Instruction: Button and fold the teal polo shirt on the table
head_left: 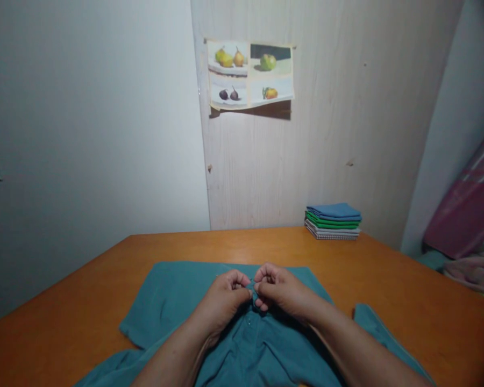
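Observation:
A teal polo shirt (173, 301) lies spread on the orange wooden table (407, 301), its collar end away from me. My left hand (223, 301) and my right hand (280, 290) meet over the shirt's button placket near the collar. Both hands are closed in a pinch on the fabric there, fingertips almost touching each other. Small buttons show on the placket just below my hands. My forearms cover the middle of the shirt.
A stack of folded cloths (333, 221), blue on top, then green and checked ones, sits at the table's far right edge against a wooden panel. A sheet of fruit pictures (250, 74) hangs on that panel. Pink bedding (471, 215) lies to the right.

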A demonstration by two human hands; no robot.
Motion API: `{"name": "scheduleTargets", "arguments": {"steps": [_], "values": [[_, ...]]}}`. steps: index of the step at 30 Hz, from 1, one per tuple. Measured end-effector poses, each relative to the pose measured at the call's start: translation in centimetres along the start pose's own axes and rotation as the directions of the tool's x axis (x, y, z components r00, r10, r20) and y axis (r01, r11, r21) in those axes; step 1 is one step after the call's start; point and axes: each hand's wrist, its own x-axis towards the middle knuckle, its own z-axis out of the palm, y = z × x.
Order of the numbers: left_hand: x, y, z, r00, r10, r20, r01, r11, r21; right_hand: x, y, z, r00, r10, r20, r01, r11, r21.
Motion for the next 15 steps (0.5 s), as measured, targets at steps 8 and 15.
{"name": "scheduleTargets", "arguments": {"steps": [8,15], "values": [[-0.13,0.48,0.07,0.999,0.008,-0.036,-0.008,1.000,0.004,-0.15,-0.02,0.30,0.998,-0.067,0.021,0.069,0.996,-0.062],[-0.11,0.79,-0.15,0.999,-0.032,-0.024,0.032,0.999,-0.006,-0.28,-0.19,0.05,1.000,-0.015,0.022,0.016,0.998,-0.058]]}}
